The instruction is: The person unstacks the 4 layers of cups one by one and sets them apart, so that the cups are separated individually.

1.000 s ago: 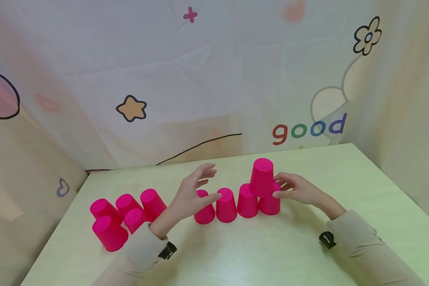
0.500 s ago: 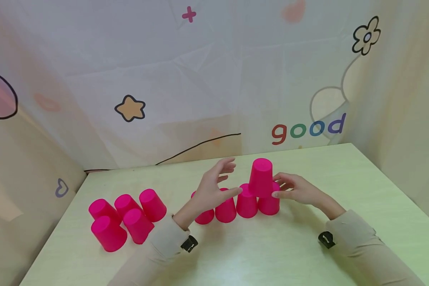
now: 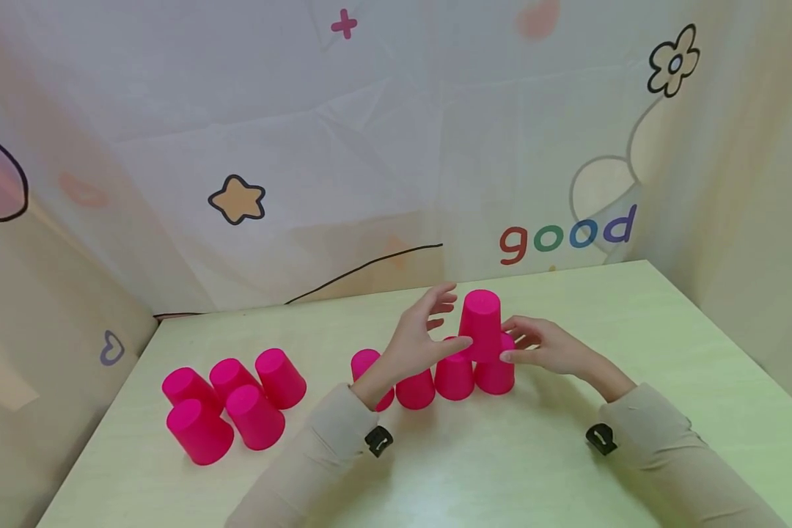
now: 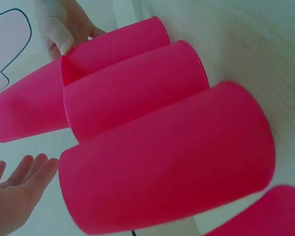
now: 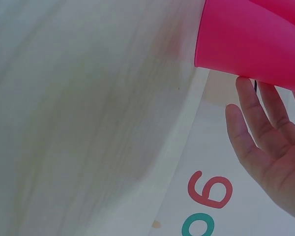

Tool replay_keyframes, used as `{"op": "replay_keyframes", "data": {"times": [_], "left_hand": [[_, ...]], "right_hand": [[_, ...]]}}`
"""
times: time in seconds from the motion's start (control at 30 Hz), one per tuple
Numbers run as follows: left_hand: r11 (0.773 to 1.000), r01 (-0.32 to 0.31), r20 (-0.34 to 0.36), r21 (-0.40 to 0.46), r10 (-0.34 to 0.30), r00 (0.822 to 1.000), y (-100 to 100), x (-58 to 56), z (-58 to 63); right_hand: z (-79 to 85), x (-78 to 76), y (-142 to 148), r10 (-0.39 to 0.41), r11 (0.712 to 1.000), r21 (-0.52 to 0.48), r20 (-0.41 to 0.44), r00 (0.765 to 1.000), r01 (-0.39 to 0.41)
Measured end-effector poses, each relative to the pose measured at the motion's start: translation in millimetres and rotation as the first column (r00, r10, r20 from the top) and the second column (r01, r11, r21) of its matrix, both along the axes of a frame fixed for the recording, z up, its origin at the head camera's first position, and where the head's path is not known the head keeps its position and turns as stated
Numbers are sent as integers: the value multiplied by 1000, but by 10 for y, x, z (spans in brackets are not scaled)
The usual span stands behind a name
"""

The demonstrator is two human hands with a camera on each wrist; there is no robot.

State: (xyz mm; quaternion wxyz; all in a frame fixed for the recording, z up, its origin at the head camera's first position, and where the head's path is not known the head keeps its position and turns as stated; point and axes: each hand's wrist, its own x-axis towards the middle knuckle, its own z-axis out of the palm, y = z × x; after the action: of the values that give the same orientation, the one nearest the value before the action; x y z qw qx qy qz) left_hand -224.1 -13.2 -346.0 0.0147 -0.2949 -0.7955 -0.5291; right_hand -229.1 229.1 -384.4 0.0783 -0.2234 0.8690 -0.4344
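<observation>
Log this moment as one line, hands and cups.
left hand: beside raised cup, contact unclear; right hand: at right end of four-cup row; raised cup: atop row's two rightmost cups; five cups: grouped left of row

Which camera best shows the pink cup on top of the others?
The head view: the top cup shows almost whole, only slightly overlapped by the left hand. The left wrist view shows it sideways at the picture's left edge. The right wrist view has cropped pink cups; I can't tell whether it's among them.
</observation>
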Motion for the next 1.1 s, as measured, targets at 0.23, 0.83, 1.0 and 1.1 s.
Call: {"op": "replay_keyframes", "data": {"times": [0.23,0.83,1.0,1.1], "left_hand": [[999,-40,11,22,40,999,146,-14,-17],[996,-59,36,62,57,998,217,-2,-73],[997,-42,-8,70,43,999,187,32,-63],[997,-30,-26,69,31,999,161,52,-43]], "right_hand": [[0,0,-11,-13,1000,6,8,1000,13],[42,6,-19,37,999,-24,12,999,-36],[14,0,-3,18,1000,-20,19,1000,-17],[7,2,5,9,1000,-18,16,1000,-9]]}}
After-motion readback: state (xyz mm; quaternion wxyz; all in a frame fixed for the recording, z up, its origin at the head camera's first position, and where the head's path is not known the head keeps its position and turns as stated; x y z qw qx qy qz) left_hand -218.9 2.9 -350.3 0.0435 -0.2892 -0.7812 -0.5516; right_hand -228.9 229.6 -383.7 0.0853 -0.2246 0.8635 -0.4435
